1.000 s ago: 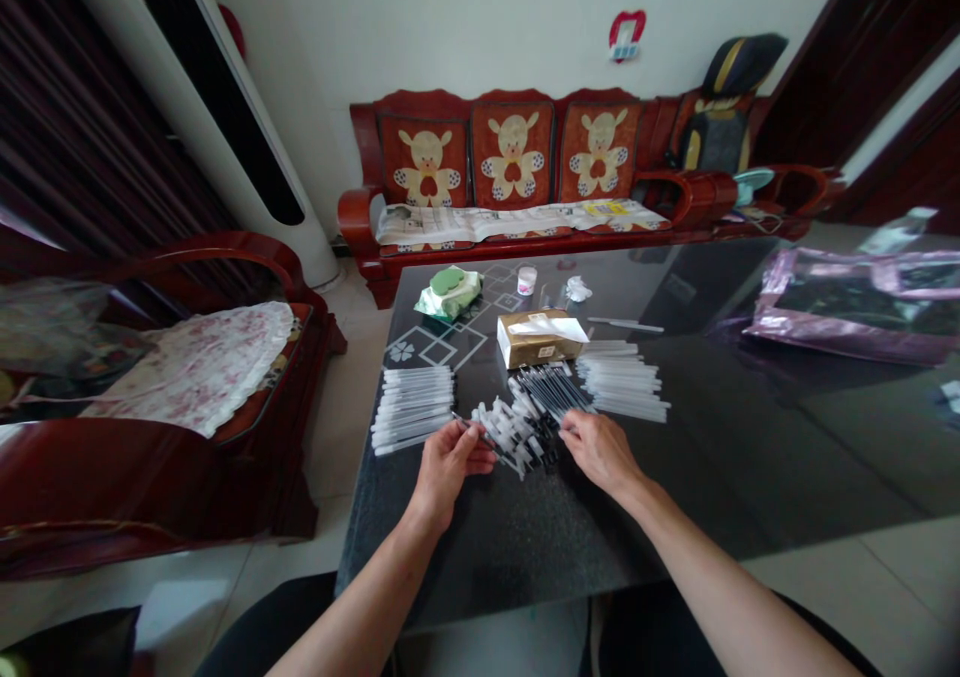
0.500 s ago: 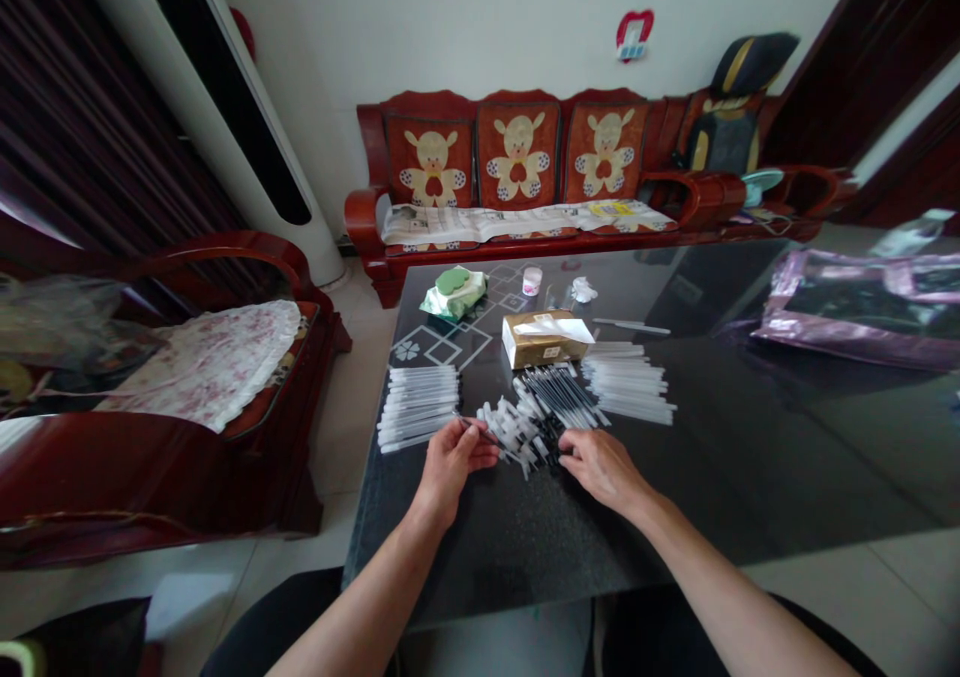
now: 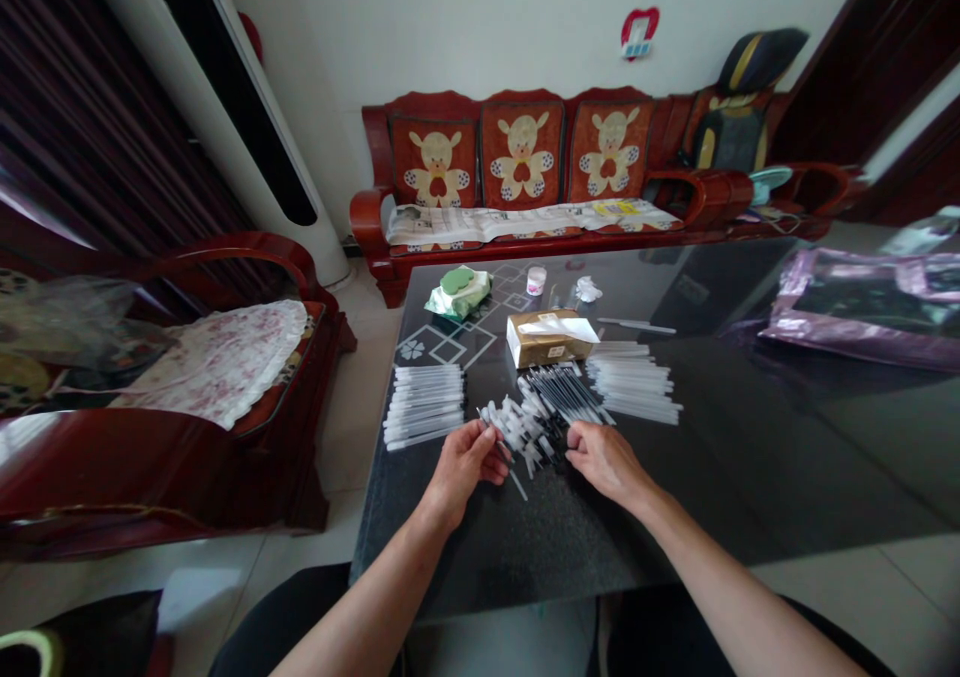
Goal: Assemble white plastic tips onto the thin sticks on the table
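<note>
My left hand [image 3: 474, 457] pinches a slim pen refill [image 3: 517, 484], tilted, its pale end pointing down toward me. By its fingertips lies a loose heap of small white pen parts [image 3: 517, 419]. My right hand [image 3: 601, 457] is closed at the fingertips beside small black pieces at the heap's right edge; what it grips, if anything, is too small to make out. A bundle of dark refills [image 3: 566, 395] fans out just beyond it. Translucent pen barrels [image 3: 634, 385] are stacked at the right, and a row of white pens with dark ends [image 3: 425, 405] lies at the left.
Behind the heap stands a gold tissue box [image 3: 544, 340]. Farther back are a green pack of wipes [image 3: 459, 294], a small white cup [image 3: 535, 280] and crumpled tissue [image 3: 587, 289]. A pink-edged plastic bag [image 3: 862, 307] lies on the dark table [image 3: 712, 477] at right.
My left hand has turned the refill from nearly level to a steep slant, its pale end now reaching toward me. My right hand stays beside the black pieces. The view has shifted slightly.
</note>
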